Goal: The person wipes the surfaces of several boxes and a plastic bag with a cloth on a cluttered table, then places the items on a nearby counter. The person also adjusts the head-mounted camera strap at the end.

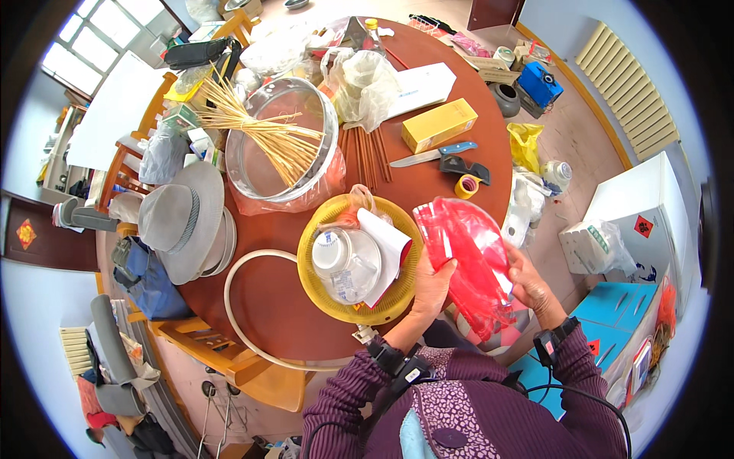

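Observation:
A bunched, glossy red plastic bag [468,256] is held up just past the table's near right edge. My left hand [433,286] grips its left side, thumb laid over the front. On the bag's right side my right hand [529,280] pinches the edge, with some fingers hidden behind it. Close by my left hand sits a yellow plastic basket [309,269]. Inside it are a white-lidded clear plastic tub [344,264], a folded white and red paper [386,239] and a crumpled clear bag [359,205].
On the round brown table [264,294] stand a clear-walled drum [243,172] with thin sticks [294,153] across it, stacked grey hats [172,206] and a pale hoop [228,298]. Farther right lie a yellow box [440,125], a blue-handled knife [432,154] and a tape roll [466,186].

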A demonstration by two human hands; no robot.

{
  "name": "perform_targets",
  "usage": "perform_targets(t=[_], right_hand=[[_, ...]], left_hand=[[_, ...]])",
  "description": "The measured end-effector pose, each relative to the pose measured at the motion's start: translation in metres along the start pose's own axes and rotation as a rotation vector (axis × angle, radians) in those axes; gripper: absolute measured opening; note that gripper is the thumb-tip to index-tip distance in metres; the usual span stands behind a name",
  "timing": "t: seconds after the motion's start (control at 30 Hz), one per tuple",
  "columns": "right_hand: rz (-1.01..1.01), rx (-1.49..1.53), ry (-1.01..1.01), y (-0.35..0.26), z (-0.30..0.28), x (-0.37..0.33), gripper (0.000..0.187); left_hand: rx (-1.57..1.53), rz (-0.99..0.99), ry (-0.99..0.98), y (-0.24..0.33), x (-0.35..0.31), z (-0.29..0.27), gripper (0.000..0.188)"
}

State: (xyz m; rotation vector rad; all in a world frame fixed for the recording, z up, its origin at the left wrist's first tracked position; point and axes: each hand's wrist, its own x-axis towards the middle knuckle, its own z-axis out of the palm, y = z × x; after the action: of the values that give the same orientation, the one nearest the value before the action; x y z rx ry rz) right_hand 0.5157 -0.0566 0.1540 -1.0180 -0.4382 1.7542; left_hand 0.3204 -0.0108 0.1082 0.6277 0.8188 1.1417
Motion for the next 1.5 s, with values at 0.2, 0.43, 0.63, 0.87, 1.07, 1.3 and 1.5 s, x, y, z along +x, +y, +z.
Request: perform_targets(t=[0.2,0.43,0.63,0.87,1.07,1.3,1.5], right_hand=[[0.264,-0.188,0.059,0.02,0.0,0.008,0.054],[0.102,-0.26,0.144,0.027,0.0,0.032,0.038],[0.005,-0.359,0.162,0.039,-0.001,0.055,0.035],[-0.211,-0.902,0.259,0.066,0.019,0.088,0.037],[-0.32,-1.034,0.25,0.08,0.044,0.098,0.032],[-0.348,-1.082,0.278,0.088,0.068,0.108,0.032],[-0.416,-1.046,0.398,0.083,0.074,0.107,0.034]], left_hand=[[0.087,-0.02,-0.056,-0.005,0.006,0.008,0.039],[0.569,0.07,-0.046,0.028,-0.002,-0.026,0.041],[1.195,0.611,0.133,0.075,0.006,-0.077,0.035],[1.539,0.723,-0.13,0.08,0.028,-0.088,0.036],[1.479,0.639,0.015,0.082,0.021,-0.113,0.039],[1.429,0.619,0.348,0.09,-0.003,-0.153,0.041],[1.407,0.608,0.419,0.093,-0.014,-0.171,0.042]])
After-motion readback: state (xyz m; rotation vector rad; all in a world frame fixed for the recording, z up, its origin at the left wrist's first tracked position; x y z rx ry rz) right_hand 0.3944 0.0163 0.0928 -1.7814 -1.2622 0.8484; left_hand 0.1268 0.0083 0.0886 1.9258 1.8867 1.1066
